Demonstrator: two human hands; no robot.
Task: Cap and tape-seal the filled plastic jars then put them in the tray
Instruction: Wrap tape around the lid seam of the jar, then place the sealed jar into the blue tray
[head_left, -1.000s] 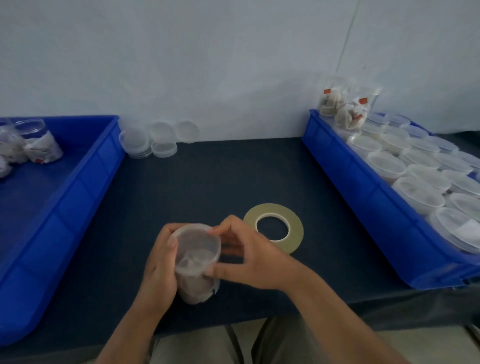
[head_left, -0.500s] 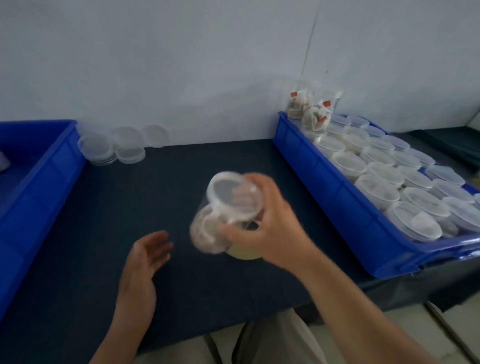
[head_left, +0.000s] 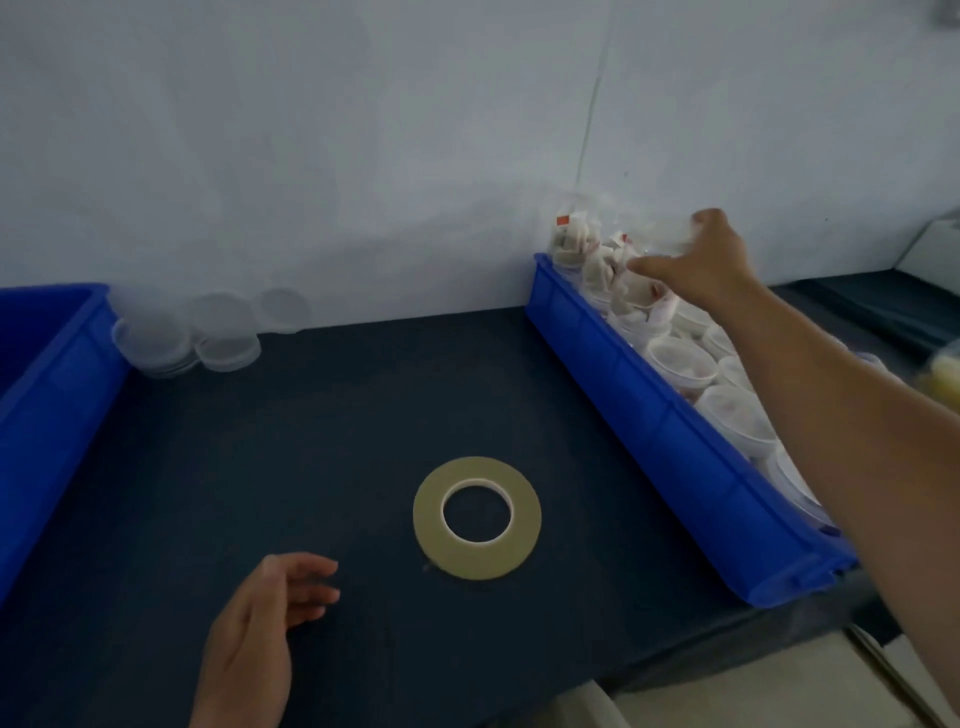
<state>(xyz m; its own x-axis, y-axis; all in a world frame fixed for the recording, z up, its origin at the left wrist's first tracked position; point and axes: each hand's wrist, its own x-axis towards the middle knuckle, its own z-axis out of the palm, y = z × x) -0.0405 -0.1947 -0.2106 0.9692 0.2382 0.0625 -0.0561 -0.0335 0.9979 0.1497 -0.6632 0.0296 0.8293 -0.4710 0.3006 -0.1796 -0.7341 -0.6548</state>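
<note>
Over far end of tray (head_left: 649, 415), jar (head_left: 662, 237) inside grip of right hand (head_left: 712, 261)

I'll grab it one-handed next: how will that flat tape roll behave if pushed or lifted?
The tape roll lies flat on the dark table, so it probably slides, not rolls. Thin, with a white core, it likely lifts stiff and light.

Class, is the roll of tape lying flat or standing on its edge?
Lying flat: the tape roll shows its full ring and centre hole, resting on the table.
</note>
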